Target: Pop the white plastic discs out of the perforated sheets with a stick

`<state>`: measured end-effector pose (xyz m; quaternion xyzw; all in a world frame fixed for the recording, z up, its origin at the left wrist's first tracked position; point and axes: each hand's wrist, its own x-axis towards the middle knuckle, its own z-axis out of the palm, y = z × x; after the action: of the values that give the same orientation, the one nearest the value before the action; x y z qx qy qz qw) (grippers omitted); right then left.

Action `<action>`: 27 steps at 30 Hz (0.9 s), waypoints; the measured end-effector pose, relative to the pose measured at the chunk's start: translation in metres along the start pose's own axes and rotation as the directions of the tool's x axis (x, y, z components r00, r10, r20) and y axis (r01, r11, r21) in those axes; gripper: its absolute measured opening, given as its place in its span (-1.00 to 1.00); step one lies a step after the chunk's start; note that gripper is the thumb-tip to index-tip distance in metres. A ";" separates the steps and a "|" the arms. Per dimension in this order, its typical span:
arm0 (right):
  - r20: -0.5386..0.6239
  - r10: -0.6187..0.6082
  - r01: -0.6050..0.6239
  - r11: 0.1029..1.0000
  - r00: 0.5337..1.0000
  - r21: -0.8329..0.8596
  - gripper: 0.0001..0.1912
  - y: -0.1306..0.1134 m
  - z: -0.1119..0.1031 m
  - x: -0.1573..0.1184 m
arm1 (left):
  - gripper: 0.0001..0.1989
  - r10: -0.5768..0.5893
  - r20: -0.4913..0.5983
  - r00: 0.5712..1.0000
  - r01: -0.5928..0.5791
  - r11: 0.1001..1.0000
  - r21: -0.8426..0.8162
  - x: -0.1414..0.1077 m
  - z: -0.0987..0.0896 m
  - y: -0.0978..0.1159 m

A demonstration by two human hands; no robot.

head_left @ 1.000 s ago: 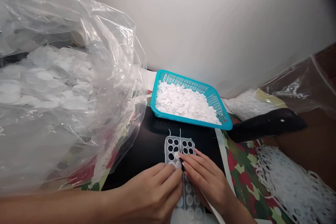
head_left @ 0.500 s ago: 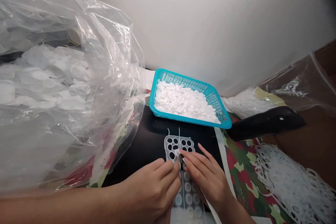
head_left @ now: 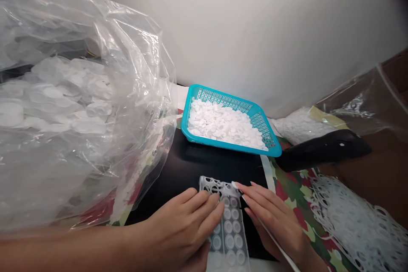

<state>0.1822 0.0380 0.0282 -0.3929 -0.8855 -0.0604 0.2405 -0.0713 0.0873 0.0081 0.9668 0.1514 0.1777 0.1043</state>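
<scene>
A translucent, rubbery-looking sheet point(head_left: 228, 226) lies in front of me, with rows of round raised discs in its near part. Its far end point(head_left: 212, 182) has open holes and is curled up. My left hand point(head_left: 191, 223) rests over the sheet's left side, fingers bent and pressed on it; the thumb is partly hidden. To the right of the sheet is my right hand point(head_left: 276, 214), fingers close together and pointing at the curled end. A small white piece point(head_left: 235, 185) shows at its index fingertip. Along this hand runs a thin white stick-like thing point(head_left: 280, 248), mostly covered.
Behind the sheet, a turquoise basket point(head_left: 229, 150) holds many small white discs. A large clear bag point(head_left: 137, 63) of translucent pieces fills the left. On the right are a black handle-like object point(head_left: 328, 146), a heap of holed sheets point(head_left: 366, 216) and another clear bag point(head_left: 353, 97).
My right hand has moved right, away from my left fingers, and the white stick-like thing has moved with it. The sheet's far end, flat before, now curls toward me.
</scene>
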 end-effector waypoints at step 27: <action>0.138 -0.048 0.061 0.994 0.989 -0.088 -0.81 -0.004 0.007 -0.003 | -0.47 0.141 0.135 0.981 -0.107 0.968 -0.229 0.006 -0.006 -0.009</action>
<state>0.1782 0.0353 0.0213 -0.3823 -0.9065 -0.0808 0.1596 -0.0706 0.0983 0.0128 0.9674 0.0616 0.1262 0.2106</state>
